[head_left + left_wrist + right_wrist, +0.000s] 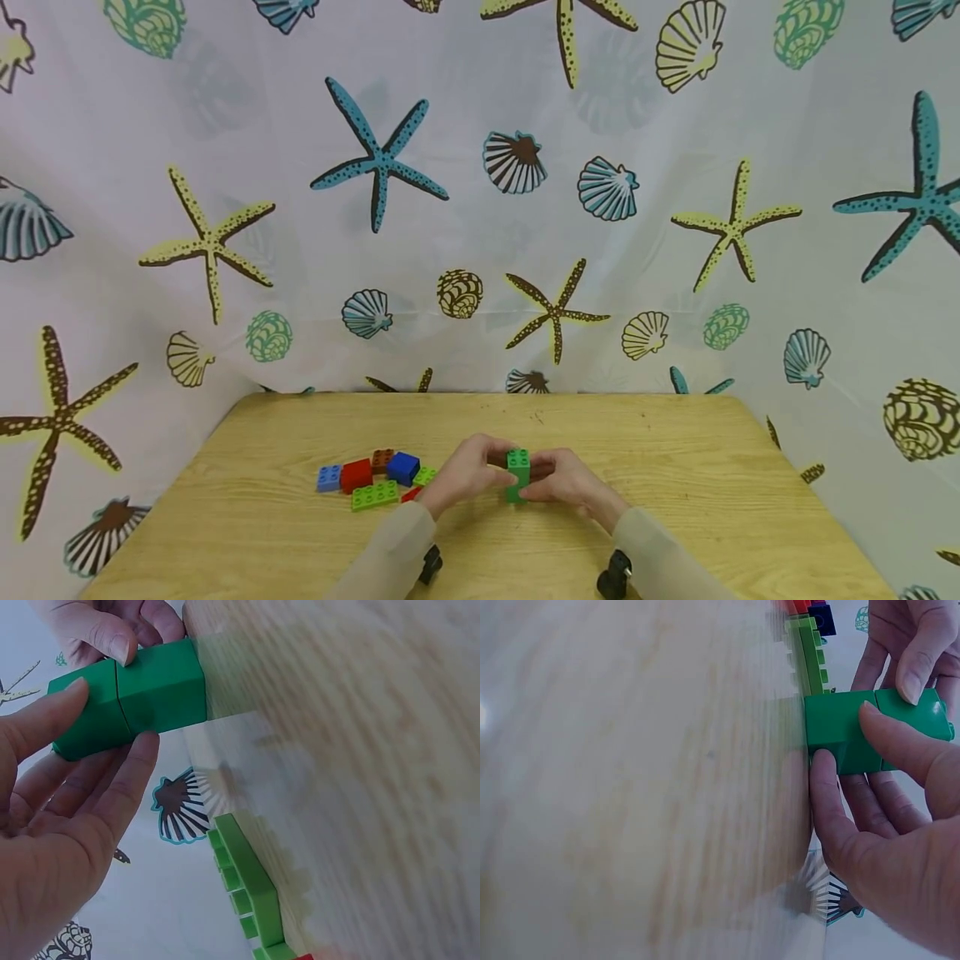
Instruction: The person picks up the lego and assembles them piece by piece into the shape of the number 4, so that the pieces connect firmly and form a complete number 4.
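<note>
Two dark green toy building bricks stand one on top of the other on the table, with a thin seam between them. My left hand [471,477] grips the upper green brick [919,720] from the left, thumb on its near face. From the other side my right hand [567,485] holds the lower green brick [166,686], thumb near the seam and a finger low by the table. Studs show on top of the stack in the head view. The far faces of both bricks are hidden by fingers.
Left of the stack lie loose bricks: a light blue brick [328,478], a red brick [356,476], a brown brick [382,460], a blue brick [403,468] and a lime green brick [375,496]. The wooden table [675,467] ends at a patterned curtain [465,225].
</note>
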`<action>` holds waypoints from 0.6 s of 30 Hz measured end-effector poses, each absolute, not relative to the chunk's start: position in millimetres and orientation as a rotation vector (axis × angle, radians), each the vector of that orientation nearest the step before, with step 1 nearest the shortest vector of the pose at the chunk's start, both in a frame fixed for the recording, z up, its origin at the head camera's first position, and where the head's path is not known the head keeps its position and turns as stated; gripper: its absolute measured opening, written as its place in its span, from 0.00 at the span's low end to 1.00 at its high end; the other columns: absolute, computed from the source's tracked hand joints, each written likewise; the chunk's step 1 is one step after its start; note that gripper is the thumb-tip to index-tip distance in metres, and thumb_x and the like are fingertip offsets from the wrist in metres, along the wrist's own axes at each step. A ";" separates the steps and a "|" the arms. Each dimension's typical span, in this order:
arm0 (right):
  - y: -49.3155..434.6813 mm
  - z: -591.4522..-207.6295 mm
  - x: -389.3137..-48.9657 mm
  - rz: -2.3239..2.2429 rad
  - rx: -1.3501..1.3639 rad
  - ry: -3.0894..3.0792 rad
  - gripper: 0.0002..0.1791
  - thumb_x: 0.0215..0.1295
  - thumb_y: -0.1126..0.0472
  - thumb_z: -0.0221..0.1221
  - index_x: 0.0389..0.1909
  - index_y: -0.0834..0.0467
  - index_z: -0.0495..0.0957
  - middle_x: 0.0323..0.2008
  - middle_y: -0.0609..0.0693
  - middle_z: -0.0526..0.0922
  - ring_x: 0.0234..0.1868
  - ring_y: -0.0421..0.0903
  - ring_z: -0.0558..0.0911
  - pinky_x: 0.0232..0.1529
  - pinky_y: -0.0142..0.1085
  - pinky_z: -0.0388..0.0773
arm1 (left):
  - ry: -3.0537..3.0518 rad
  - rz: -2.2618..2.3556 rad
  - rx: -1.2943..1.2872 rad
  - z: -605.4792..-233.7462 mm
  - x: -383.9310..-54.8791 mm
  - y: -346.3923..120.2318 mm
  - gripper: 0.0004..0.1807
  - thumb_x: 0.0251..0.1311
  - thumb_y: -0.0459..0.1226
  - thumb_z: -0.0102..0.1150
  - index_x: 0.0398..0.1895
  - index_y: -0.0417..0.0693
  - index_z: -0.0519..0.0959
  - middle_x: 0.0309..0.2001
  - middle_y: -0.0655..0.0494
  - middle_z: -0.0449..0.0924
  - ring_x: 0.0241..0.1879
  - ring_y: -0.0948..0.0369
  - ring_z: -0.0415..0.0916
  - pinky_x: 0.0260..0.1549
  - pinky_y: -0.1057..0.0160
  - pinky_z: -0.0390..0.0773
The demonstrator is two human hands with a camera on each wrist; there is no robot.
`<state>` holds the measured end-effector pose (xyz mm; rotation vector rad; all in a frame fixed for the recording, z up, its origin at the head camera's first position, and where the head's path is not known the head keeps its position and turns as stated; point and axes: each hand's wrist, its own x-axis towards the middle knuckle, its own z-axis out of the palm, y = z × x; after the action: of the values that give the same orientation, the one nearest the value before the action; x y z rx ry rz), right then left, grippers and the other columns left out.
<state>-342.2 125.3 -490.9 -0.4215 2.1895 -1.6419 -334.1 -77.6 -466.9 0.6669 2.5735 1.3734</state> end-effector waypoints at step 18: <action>126.8 -489.8 -342.2 -1.624 -0.428 2.165 0.26 0.56 0.65 0.69 0.57 0.65 0.76 0.49 0.55 0.84 0.46 0.44 0.83 0.45 0.37 0.82 | 2.608 1.315 0.736 -468.2 -334.4 -78.7 0.15 0.59 0.33 0.66 0.50 0.51 0.83 0.43 0.60 0.85 0.44 0.60 0.81 0.47 0.56 0.80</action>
<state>-342.2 126.8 -489.8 -0.4285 2.1645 -1.6236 -334.4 -78.7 -468.2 0.7360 2.6079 1.3153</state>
